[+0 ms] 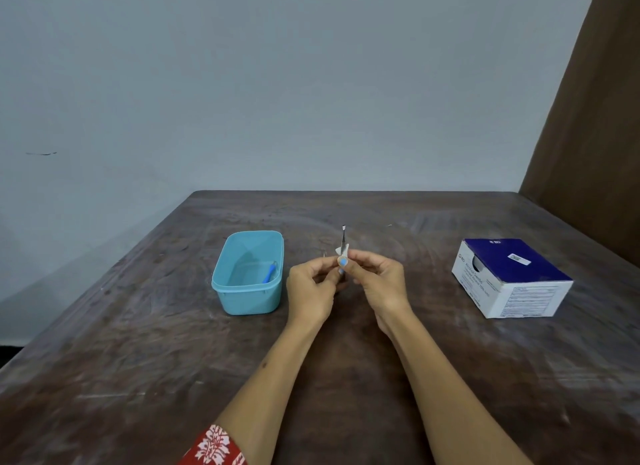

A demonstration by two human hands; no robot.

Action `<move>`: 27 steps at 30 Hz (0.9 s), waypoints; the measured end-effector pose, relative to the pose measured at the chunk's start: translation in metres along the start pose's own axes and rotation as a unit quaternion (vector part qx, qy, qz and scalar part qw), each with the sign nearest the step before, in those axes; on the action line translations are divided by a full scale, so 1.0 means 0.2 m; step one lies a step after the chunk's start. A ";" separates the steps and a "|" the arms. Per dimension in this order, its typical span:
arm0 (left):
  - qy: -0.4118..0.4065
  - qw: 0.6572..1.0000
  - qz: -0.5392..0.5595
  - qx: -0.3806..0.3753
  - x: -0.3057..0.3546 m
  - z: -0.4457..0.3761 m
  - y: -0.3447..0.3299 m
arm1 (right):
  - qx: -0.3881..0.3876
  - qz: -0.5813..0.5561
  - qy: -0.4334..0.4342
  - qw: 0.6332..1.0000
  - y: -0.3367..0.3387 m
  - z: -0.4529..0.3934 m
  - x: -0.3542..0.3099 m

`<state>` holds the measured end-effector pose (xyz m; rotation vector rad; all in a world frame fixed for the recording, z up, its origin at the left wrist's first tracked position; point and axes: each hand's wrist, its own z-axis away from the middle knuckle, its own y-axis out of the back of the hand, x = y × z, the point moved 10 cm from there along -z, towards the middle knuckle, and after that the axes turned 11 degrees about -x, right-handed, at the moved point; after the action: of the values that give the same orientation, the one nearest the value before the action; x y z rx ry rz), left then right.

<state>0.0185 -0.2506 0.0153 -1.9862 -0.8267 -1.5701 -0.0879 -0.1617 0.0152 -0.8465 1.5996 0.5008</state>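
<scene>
Slim silver metal tool (343,239) stands upright over the dark wooden table (138,360), pinched mid-shaft with a small white wipe (337,250) by the curled fingertips of my left hand (311,288) and right hand (379,282). My worry: the wipe slides, the pinch loosens, and the tool drops short of the turquoise plastic tub (247,291).

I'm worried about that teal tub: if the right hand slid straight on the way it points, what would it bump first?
The right hand points forward-left, so it would first meet the left hand at the thin metal tool both pinch. The teal container seems off that line, depth unclear.
</scene>
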 end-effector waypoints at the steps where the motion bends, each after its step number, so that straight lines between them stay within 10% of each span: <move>1: 0.004 1.000 -0.001 -0.008 0.00 0.00 -0.01 | -0.003 -0.002 0.000 1.000 0.00 0.00 0.00; 27: 0.032 0.998 -0.019 -0.055 -0.01 -0.01 -0.03 | 0.012 0.009 -0.008 1.000 0.01 0.02 -0.02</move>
<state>0.0126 -0.2477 0.0137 -1.9956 -0.7730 -1.7251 -0.0865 -0.1572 0.0188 -0.8081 1.5978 0.4986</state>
